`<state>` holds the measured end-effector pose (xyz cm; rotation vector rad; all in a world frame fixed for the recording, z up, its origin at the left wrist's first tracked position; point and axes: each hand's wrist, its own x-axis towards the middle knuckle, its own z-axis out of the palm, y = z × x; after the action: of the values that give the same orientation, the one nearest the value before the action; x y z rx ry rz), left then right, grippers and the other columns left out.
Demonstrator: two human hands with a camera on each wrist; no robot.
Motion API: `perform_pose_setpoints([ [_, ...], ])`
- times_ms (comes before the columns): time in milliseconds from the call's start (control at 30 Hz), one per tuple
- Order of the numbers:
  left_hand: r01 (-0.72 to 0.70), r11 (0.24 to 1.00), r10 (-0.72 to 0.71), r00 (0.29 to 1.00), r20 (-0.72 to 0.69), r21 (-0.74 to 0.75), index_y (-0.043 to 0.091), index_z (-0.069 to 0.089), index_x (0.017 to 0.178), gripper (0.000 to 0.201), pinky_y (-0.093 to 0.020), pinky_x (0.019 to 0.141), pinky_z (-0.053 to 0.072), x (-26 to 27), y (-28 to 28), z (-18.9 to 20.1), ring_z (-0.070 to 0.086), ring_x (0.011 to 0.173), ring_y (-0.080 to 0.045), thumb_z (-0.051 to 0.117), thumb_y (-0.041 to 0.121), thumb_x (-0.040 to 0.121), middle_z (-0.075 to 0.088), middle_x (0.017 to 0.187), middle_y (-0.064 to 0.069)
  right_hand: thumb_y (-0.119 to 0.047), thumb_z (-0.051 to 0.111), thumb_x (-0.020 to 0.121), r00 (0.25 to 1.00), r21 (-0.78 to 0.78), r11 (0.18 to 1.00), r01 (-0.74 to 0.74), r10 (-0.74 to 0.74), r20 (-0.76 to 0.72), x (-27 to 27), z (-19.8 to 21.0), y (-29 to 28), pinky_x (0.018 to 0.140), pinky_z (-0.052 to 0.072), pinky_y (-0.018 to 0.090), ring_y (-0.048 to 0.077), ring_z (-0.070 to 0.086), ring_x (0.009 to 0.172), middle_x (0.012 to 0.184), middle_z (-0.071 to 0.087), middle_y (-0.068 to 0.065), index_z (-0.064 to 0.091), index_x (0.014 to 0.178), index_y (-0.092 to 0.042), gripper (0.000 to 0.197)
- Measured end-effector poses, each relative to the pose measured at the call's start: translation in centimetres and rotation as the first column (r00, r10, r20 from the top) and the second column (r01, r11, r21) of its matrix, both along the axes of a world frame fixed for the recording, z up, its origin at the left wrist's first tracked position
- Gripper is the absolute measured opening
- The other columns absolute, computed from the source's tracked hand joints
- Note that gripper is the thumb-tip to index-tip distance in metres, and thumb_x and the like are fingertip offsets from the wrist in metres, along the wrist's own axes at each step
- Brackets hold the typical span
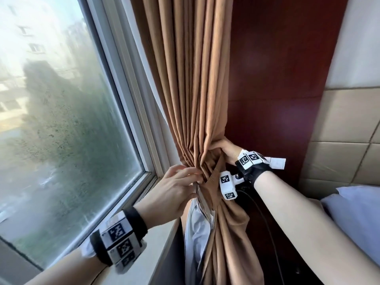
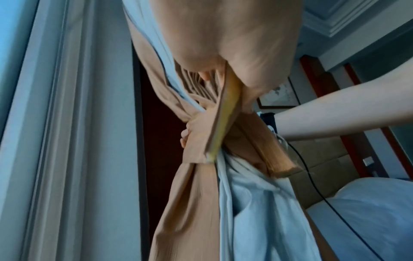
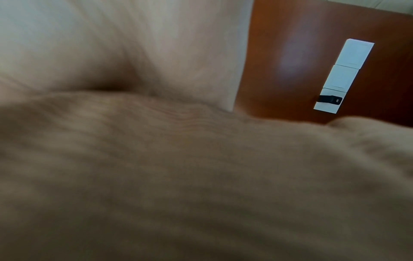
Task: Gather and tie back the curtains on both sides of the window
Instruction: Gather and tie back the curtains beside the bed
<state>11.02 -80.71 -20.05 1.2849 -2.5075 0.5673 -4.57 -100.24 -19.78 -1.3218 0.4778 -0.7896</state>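
A tan pleated curtain hangs to the right of the window, bunched at sill height, with a white lining showing below the bunch. A tan tie-back strap with a yellow inner face wraps the bunch. My left hand pinches the strap and folds from the window side. My right hand grips the bunch from the wall side, its fingers curled behind the cloth. In the right wrist view blurred tan curtain cloth fills most of the picture and the hand is hidden.
The window glass and pale sill lie to the left. A dark red wood panel stands behind the curtain, carrying a white switch plate. A padded beige headboard and a white pillow are at the right. A black cable hangs below my right wrist.
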Motion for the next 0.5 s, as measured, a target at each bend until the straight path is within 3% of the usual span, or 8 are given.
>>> perform_pose_setpoints([
  [133,0.005,0.998,-0.007,1.0,0.025,0.067,0.017,0.066,0.094,0.023,-0.026,0.105,0.029,-0.4,-0.9,1.0,0.048,0.117,-0.01,0.046,0.029,0.098,0.057,0.109,0.01,-0.002,0.066,0.062,1.0,0.005,1.0,0.015,-0.015,-0.008,-0.3,-0.4,-0.5,0.096,0.049,0.034,0.026,0.065,0.102,0.105,0.069,0.015,0.064,0.11,0.001,0.048],
  [267,-0.088,0.993,0.095,0.992,-0.086,0.084,0.02,0.057,0.079,0.031,-0.03,0.094,0.035,-1.3,-1.6,-0.1,0.049,0.096,-0.009,0.041,0.037,0.1,0.052,0.089,0.013,-0.004,0.068,0.062,0.999,0.014,0.999,0.048,-0.048,-0.009,-0.5,-0.6,-1.1,0.093,0.05,0.032,0.026,0.065,0.102,0.107,0.068,0.017,0.06,0.117,0.006,0.056],
  [400,-0.155,0.984,0.169,0.962,-0.215,0.083,0.018,0.056,0.077,0.038,-0.037,0.091,0.03,-1.4,-2.3,-1.1,0.049,0.104,-0.008,0.035,0.041,0.1,0.056,0.084,0.013,-0.005,0.07,0.062,0.996,0.038,0.996,0.086,-0.086,0.015,-0.4,-0.8,-1.9,0.093,0.049,0.033,0.027,0.065,0.101,0.109,0.067,0.02,0.063,0.113,0.007,0.053],
  [500,-0.151,0.988,0.155,0.963,-0.22,0.032,0.02,0.054,0.074,0.038,-0.035,0.085,0.03,-0.5,-2.2,-1.3,0.049,0.104,-0.011,0.036,0.042,0.1,0.056,0.082,0.013,-0.005,0.069,0.061,0.998,0.053,0.996,0.065,-0.066,0.024,-0.4,-1.2,-2.2,0.092,0.05,0.034,0.025,0.067,0.097,0.099,0.071,0.015,0.068,0.102,0.0,0.042],
])
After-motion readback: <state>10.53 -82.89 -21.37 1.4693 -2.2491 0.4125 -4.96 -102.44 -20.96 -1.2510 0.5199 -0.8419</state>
